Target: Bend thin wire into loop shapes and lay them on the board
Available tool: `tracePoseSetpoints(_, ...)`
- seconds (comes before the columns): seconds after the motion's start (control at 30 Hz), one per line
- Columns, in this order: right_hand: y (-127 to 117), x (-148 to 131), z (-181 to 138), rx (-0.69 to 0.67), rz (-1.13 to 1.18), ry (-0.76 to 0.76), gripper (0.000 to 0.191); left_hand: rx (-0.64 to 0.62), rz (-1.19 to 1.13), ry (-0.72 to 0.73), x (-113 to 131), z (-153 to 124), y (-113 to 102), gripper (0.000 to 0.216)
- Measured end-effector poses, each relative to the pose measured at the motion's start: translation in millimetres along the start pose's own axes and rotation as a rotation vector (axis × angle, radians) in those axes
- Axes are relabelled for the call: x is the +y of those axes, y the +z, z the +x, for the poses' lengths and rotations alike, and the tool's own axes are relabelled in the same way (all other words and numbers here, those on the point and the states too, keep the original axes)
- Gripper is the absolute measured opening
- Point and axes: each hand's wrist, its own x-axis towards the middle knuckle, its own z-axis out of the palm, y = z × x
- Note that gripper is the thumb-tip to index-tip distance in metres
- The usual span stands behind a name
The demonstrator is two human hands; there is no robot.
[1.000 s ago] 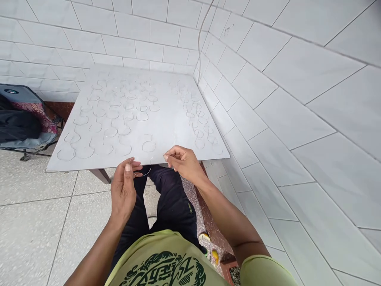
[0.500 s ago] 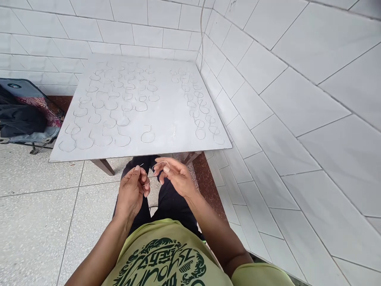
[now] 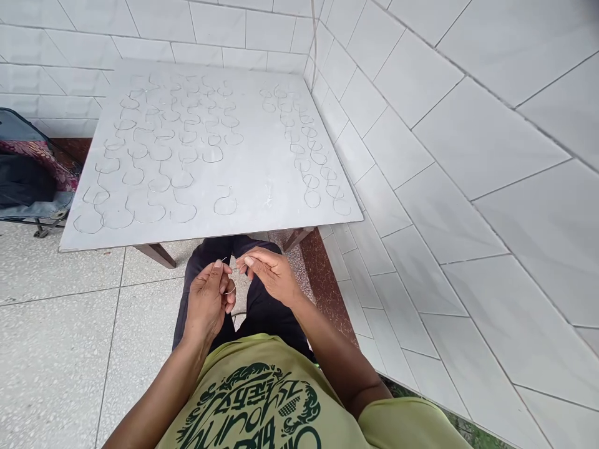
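Note:
A thin, curved piece of wire is held between my two hands, just in front of the table's near edge. My left hand pinches it between thumb and forefinger, and a short end sticks up past the thumb. With thumb and fingers closed, my right hand grips the wire from the other side. The fingertips of both hands are almost touching. Part of the wire is hidden behind the fingers, so its full shape cannot be made out.
On the white tabletop lie rows of bent S-shaped wires at left and more curled wires at right. One wire sits apart near the front. A folding chair with dark cloth stands left. Tiled wall rises at right.
My right hand has moved left toward my left hand, and its spread fingers have closed on the wire. The view has shifted, so the table sits slightly higher and further left.

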Motion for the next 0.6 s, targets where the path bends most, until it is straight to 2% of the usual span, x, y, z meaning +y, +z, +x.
tracePoseSetpoints(0.27,-8.0,6.2,-0.3,-0.181,0.103,0.231,0.051,-0.049,0.079,0.068,-4.0,6.3,-6.7,0.04)
tracePoseSetpoints(0.43,-12.6,11.5,-3.9,-0.266,0.257,0.316,0.048,-0.158,0.099,-0.015,-4.0,5.1,-11.1,0.037)
tracePoseSetpoints(0.6,-15.2,15.5,-7.3,-0.275,0.389,0.362,0.044,-0.256,0.075,-0.082,-5.1,5.3,-15.2,0.036)
